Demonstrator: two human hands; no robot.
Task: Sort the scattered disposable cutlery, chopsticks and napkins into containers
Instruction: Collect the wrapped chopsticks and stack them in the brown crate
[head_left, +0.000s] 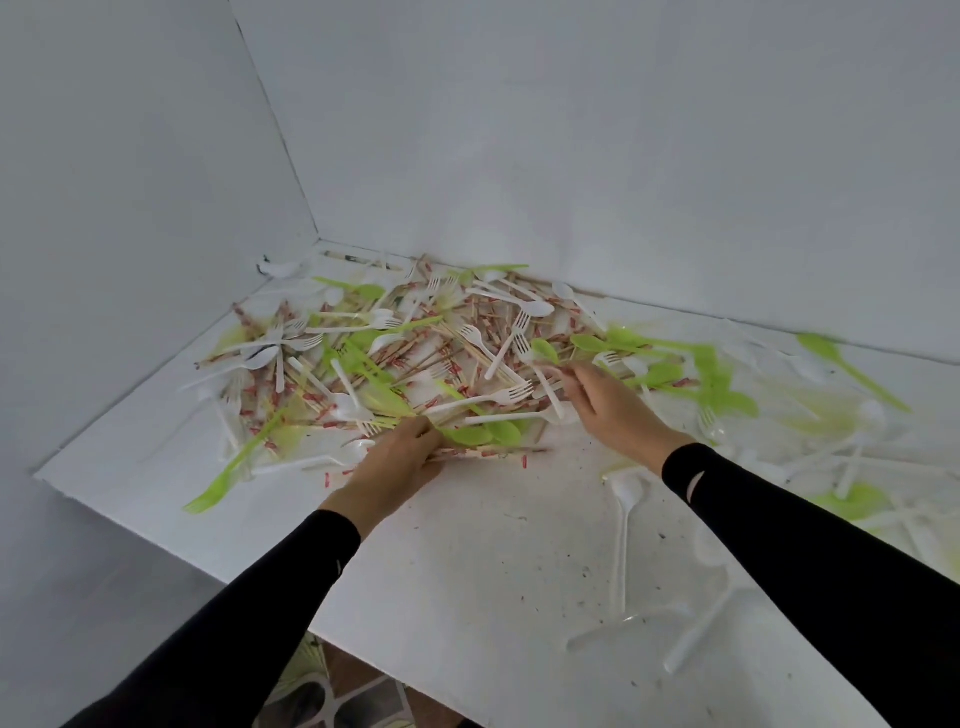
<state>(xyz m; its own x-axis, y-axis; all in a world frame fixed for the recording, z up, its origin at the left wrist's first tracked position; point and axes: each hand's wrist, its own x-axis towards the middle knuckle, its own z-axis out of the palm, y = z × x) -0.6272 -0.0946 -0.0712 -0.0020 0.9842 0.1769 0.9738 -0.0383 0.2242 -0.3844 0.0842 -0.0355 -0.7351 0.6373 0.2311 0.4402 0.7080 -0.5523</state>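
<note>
Currently, the left hand (395, 462) rests at the near side of the pile (395, 353), fingers curled round a bundle of chopsticks (483, 453) with green spoons (483, 434) lying across it. The right hand (608, 405) reaches into the pile's right side, fingers (569, 376) loosely bent and touching the cutlery beside a single green spoon (545, 349); whether they pinch anything cannot be told.

The pile fills the far corner of the white table (493, 545), against the back wall (571, 156) and left wall (130, 208). A green fork (218, 483) lies near the table's left edge. Bare surface lies between the forearms. Blurred loose cutlery (831, 441) covers the right side.
</note>
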